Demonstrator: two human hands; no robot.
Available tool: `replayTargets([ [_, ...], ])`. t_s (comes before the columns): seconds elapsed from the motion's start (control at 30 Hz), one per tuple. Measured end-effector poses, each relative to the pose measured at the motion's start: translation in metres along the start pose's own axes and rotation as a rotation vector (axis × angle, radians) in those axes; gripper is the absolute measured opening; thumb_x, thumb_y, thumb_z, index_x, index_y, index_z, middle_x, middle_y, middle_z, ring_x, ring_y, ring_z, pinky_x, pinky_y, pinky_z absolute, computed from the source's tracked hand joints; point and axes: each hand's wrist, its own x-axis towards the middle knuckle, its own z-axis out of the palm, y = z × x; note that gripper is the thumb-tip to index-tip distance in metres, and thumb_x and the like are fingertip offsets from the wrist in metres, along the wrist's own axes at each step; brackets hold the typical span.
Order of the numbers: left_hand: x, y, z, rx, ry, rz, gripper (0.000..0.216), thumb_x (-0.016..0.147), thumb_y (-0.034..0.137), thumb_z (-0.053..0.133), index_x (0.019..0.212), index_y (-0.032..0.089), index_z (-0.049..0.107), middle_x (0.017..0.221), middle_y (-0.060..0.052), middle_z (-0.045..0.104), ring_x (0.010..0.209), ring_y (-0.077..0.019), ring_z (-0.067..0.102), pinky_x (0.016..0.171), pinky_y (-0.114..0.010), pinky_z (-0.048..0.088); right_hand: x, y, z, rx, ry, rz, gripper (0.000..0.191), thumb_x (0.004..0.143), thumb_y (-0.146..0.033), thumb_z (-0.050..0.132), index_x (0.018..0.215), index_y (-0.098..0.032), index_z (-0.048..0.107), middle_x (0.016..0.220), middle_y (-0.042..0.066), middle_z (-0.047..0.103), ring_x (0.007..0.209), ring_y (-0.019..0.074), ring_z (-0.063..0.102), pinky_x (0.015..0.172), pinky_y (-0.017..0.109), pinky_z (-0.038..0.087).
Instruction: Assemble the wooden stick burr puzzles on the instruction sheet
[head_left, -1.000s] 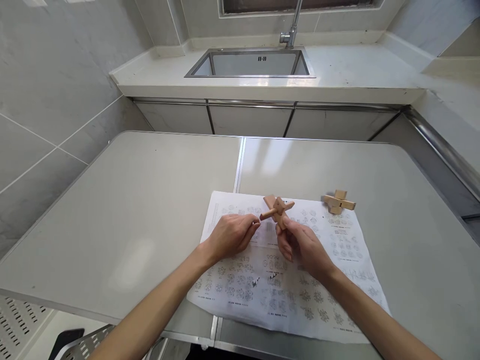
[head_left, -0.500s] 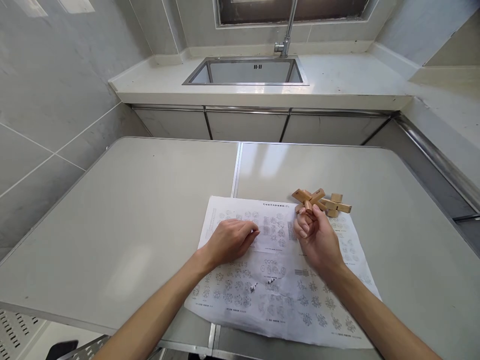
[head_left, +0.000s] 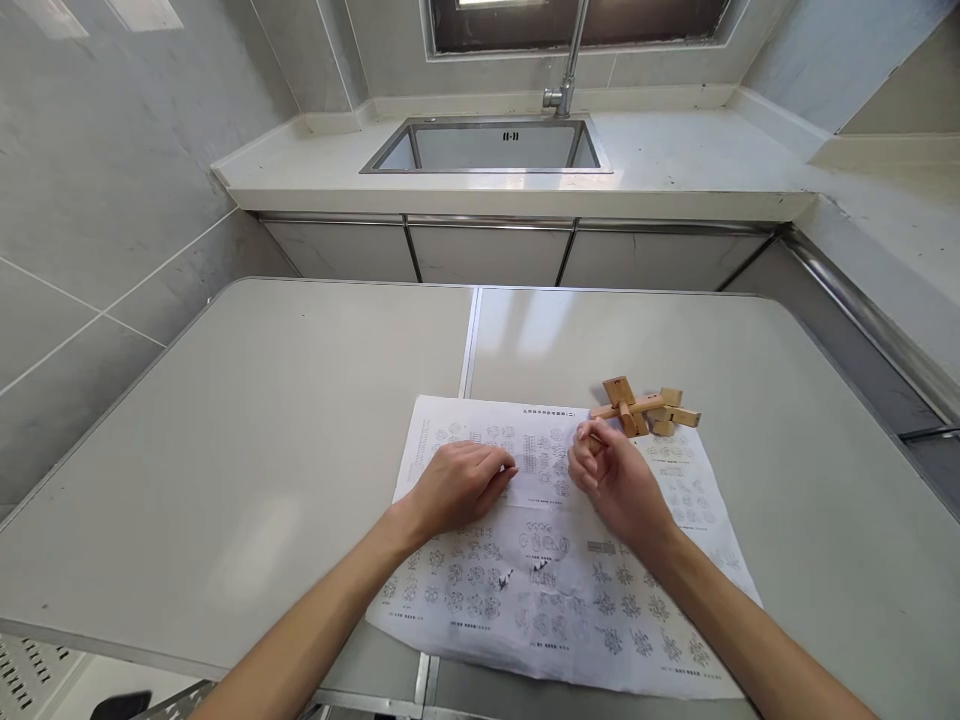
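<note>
On the left part of a printed paper sheet (head_left: 559,655) rests my left hand (head_left: 465,483), its fingers curled together and nothing visible in them. My right hand (head_left: 619,480) is closed above the sheet's upper right. Between its curled fingers shows a bit of a wooden puzzle piece (head_left: 595,443), mostly hidden. Just beyond those fingers, a heap of notched wooden puzzle pieces (head_left: 634,405) lies crosswise at the sheet's top edge. Small line drawings of shapes cover the paper, which has two small torn spots near its middle.
The pale folding table (head_left: 225,420) has a metal seam down its middle. Behind it stands a white counter (head_left: 675,150) with a sink (head_left: 487,172) and a tap (head_left: 562,98). Tiled walls rise on the left. A dark object (head_left: 120,705) shows below the table's front left edge.
My right hand has drawn slightly left, away from the wooden pieces. Those pieces now lie in a different, lower arrangement. My left hand keeps its place on the sheet.
</note>
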Motion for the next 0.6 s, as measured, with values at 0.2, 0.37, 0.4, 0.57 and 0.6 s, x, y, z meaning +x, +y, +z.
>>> replayTargets([
  [0.2,0.001,0.000,0.000,0.003,-0.010,-0.016,0.020,0.108,0.024,0.049,0.095,0.019,0.062,0.078,-0.001,0.074,0.065,-0.0171,0.068,0.062,-0.030,0.048,-0.010,0.015,0.006,-0.430,-0.127,-0.086,0.031,0.103,-0.048,0.062,0.086,-0.023,0.056,0.062,-0.005,0.053,0.052,0.0135,0.046,0.052,0.027,0.038],
  [0.37,0.001,0.001,-0.001,-0.008,-0.014,-0.025,0.020,0.108,0.023,0.049,0.094,0.019,0.063,0.079,-0.001,0.075,0.066,-0.0175,0.070,0.062,-0.030,0.048,-0.017,0.020,0.014,-0.885,-0.231,-0.254,0.025,0.106,-0.040,0.057,0.088,-0.022,0.060,0.063,-0.004,0.049,0.057,0.0146,0.043,0.057,0.029,0.035],
  [0.4,0.001,0.001,-0.001,-0.009,-0.013,-0.026,0.020,0.108,0.023,0.049,0.094,0.019,0.063,0.079,-0.001,0.075,0.066,-0.0174,0.070,0.062,-0.030,0.048,-0.017,0.020,0.015,-0.924,-0.247,-0.276,0.024,0.106,-0.038,0.056,0.088,-0.022,0.061,0.063,-0.004,0.049,0.057,0.0144,0.043,0.057,0.029,0.035],
  [0.57,0.001,0.000,0.000,-0.017,-0.008,-0.033,0.020,0.108,0.024,0.049,0.094,0.019,0.063,0.078,-0.001,0.074,0.066,-0.0171,0.069,0.061,-0.029,0.047,-0.017,0.019,0.017,-0.954,-0.251,-0.300,0.022,0.106,-0.034,0.054,0.089,-0.022,0.061,0.064,-0.004,0.049,0.056,0.0139,0.043,0.056,0.028,0.035],
  [0.6,0.001,0.000,0.000,-0.022,-0.009,-0.034,0.021,0.108,0.024,0.049,0.094,0.019,0.063,0.078,-0.001,0.074,0.066,-0.0171,0.069,0.061,-0.029,0.047,-0.017,0.019,0.016,-0.951,-0.248,-0.297,0.022,0.106,-0.034,0.054,0.089,-0.022,0.061,0.064,-0.004,0.049,0.056,0.0138,0.043,0.056,0.028,0.035],
])
